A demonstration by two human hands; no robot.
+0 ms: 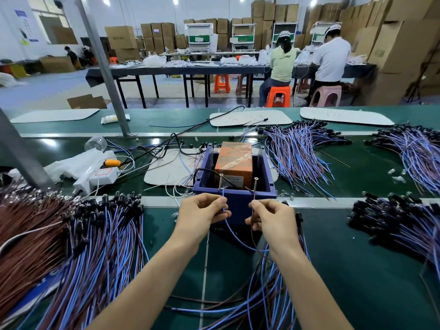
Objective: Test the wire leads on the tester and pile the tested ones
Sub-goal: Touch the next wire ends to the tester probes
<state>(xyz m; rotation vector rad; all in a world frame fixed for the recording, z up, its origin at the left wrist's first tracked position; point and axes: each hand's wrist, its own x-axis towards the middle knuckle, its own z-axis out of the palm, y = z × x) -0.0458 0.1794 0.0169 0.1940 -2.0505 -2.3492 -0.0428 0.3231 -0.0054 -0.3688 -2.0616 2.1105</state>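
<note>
Green bench point(345, 270), tester point(239, 198) centre. Left hand point(202, 210) pinches blue wire point(234, 236), right hand point(271, 217) pinches brown wire point(253, 239), near the tips. Both likely light, limp; best held close to ends

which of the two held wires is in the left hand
The blue wire, pinched by the left hand just below the tester's left screw; the right hand pinches the brown wire.

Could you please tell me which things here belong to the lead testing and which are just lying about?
Job in hand: blue wire in left hand, brown wire in right hand, tester box with two screws, bundles of leads.
Lying about: orange-handled tool, white socket block, white plastic bag, flat white boards.
</note>
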